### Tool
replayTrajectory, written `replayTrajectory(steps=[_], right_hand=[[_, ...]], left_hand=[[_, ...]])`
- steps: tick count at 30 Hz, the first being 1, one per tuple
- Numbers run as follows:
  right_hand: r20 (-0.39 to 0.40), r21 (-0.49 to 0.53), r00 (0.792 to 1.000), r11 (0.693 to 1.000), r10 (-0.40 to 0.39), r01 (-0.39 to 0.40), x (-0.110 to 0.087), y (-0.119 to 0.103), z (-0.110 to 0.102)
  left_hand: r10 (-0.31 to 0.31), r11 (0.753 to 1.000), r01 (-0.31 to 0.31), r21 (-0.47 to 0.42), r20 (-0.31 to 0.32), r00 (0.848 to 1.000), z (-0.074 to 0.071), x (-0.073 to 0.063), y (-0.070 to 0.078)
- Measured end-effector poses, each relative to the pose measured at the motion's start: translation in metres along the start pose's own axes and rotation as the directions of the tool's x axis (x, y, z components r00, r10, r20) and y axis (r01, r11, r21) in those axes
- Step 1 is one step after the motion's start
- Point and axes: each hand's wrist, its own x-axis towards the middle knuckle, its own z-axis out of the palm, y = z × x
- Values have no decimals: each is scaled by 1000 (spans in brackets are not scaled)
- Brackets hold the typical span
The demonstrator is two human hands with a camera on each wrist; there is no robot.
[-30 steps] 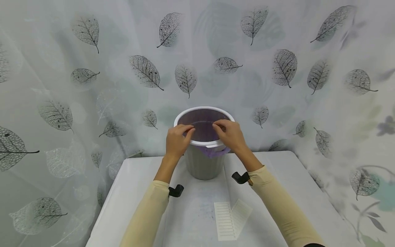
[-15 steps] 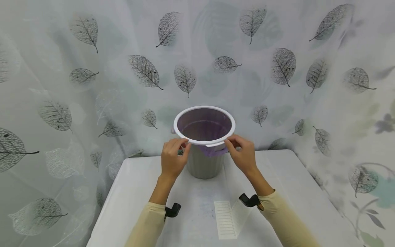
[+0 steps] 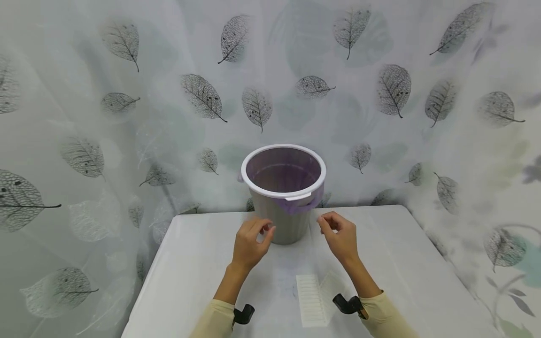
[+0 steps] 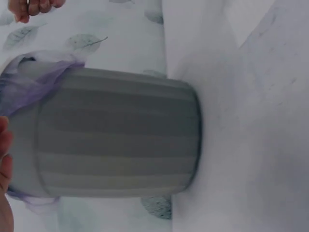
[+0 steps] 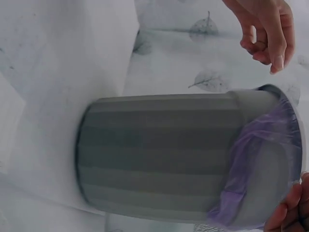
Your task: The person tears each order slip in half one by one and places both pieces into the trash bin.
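Lowered from the white rim (image 3: 270, 194), my left hand (image 3: 250, 241) and right hand (image 3: 341, 238) curl loosely, empty; purple film (image 5: 236, 186) drapes the ribbed grey bin (image 3: 283, 221) near the tabletop's (image 3: 198, 253) far edge.

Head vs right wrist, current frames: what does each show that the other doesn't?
Head only: beige sleeves, black wrist mounts, the white rim's full oval.

Right wrist only: a close side-on view of the gray bin's broad wall panels.

Both: the bin, purple plastic liner, left hand, right hand, white table, leaf-print backdrop.
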Motion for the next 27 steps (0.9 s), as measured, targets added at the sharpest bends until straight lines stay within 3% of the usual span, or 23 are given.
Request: replayTrajectory(steps=[5,10,19,23,27], right_hand=[[26,-59,995,994,98,-96,-26,25,-5],[81,-150,974,969,210,-197,-52,39,-6],[135,-272,939,923,315,-271,-81,56,-7],[157,-305,913,898,377,-318,-92,60,-5],[179,-383,886,860,427,-337,-102,64,-4]], left_hand=[[-21,1000,21,-16,35,999,13,-28,5],[-69,997,70,-10,95,993,21,-50,12],[-156,988,157,8,156,975,34,-69,13],[-233,971,239,-1,219,947,39,-82,12],[-318,944,330,8,294,902,45,-96,11]])
